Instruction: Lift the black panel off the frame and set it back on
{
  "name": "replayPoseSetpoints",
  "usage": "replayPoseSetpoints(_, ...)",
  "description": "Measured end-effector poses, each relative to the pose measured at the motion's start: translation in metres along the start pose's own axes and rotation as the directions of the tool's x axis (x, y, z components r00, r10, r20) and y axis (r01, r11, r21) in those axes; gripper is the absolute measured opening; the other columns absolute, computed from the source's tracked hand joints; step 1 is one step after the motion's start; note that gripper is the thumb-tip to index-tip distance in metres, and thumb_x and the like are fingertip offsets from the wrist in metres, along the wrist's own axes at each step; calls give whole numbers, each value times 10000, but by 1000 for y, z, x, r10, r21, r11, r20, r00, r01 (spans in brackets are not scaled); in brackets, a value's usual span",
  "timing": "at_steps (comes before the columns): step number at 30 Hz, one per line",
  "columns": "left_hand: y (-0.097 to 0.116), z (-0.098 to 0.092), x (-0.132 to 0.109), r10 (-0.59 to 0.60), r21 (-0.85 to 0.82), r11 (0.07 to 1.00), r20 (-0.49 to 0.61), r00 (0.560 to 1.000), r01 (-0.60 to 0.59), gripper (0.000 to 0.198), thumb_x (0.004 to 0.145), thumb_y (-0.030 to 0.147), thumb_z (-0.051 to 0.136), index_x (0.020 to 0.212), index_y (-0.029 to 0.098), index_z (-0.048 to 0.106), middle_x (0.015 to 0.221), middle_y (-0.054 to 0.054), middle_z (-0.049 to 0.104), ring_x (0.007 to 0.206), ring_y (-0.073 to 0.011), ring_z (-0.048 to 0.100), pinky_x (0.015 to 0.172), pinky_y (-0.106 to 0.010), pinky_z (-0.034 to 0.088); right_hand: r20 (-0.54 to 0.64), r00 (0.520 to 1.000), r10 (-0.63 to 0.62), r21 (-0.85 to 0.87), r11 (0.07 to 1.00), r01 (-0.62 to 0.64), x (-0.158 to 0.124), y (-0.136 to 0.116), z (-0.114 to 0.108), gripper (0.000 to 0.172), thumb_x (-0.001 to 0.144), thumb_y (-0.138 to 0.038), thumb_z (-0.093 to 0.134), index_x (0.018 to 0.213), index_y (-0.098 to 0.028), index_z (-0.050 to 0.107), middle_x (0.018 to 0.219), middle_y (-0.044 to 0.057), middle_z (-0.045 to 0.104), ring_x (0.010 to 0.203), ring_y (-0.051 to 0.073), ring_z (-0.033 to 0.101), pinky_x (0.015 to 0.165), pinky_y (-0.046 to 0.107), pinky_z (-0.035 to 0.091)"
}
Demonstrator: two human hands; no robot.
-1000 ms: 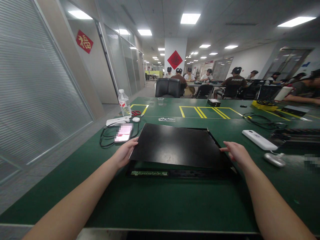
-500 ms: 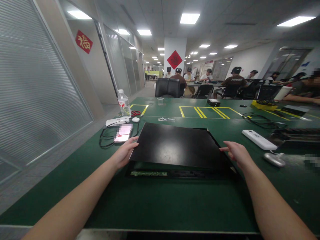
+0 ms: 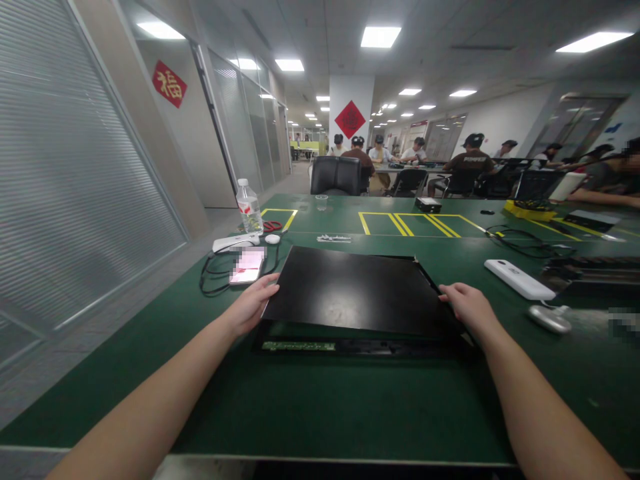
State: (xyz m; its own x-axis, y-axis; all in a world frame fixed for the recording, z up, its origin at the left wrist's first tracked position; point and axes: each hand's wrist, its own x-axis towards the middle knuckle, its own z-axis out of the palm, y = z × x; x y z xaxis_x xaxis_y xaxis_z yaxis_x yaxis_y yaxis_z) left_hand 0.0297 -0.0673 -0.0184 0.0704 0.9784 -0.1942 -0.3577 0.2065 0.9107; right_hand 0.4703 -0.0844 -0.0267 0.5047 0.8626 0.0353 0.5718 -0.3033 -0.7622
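A flat, glossy black panel (image 3: 345,290), resembling a display screen, is tilted over a thin black frame (image 3: 395,347) on the green table. Along the near side of that frame runs a green circuit strip (image 3: 299,347). My left hand (image 3: 253,303) pinches the panel's left edge between thumb and fingers. At the right edge, my right hand (image 3: 467,307) has its fingers closed at the border where panel and frame meet. The two lie so close there that I cannot tell whether it grips the frame too.
Left of the panel lie a phone (image 3: 247,265), cables, a white power strip (image 3: 235,243), red-handled scissors (image 3: 271,226) and a water bottle (image 3: 249,207). To the right are a white power bank (image 3: 519,280) and a grey mouse-like object (image 3: 549,319). Several people sit at tables beyond.
The fingers of my right hand, stretched out before, have closed onto the panel's right edge. My left hand keeps its hold, and the panel has hardly moved.
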Motion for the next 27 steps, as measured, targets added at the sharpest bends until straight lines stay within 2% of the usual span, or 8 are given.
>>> replayPoseSetpoints(3,-1,-1,1,0,4,1000,-4,1000,0,398,758,20,660,1144,117,640,959,-112,773,698,-186,732,670,-282,569,-2,1000,-7,-47,999,7,-1,-3,0,252,770,-429,573,633,-223,621,499,22,587,470,159,499,446,269,354)
replayPoseSetpoints(9,-2,0,2,13,29,999,11,1000,-13,359,765,12,637,1109,117,641,938,-103,778,686,-180,733,667,-278,576,6,999,-34,-134,990,34,6,3,2,258,784,-429,584,627,-228,621,653,34,671,541,161,539,502,271,371)
replayPoseSetpoints(14,-3,-2,3,19,28,999,17,1000,-19,382,738,21,665,1107,118,655,968,-110,775,706,-189,736,681,-287,576,-11,995,-99,-186,978,96,9,9,3,259,775,-424,598,601,-234,622,593,28,636,581,181,553,517,271,361)
replayPoseSetpoints(22,-1,2,1,9,24,1000,-15,1000,-9,323,778,-6,600,1069,123,657,908,-90,783,644,-164,725,655,-270,579,22,988,-154,-287,946,153,11,10,3,277,807,-435,562,627,-233,620,637,34,654,627,185,569,564,279,368)
replayPoseSetpoints(27,-2,3,2,15,23,1000,-21,1000,-14,336,790,-16,571,1086,123,648,880,-85,785,661,-172,735,635,-268,586,13,992,-123,-261,958,122,10,9,3,261,785,-426,595,609,-236,621,592,30,629,585,182,551,549,283,361)
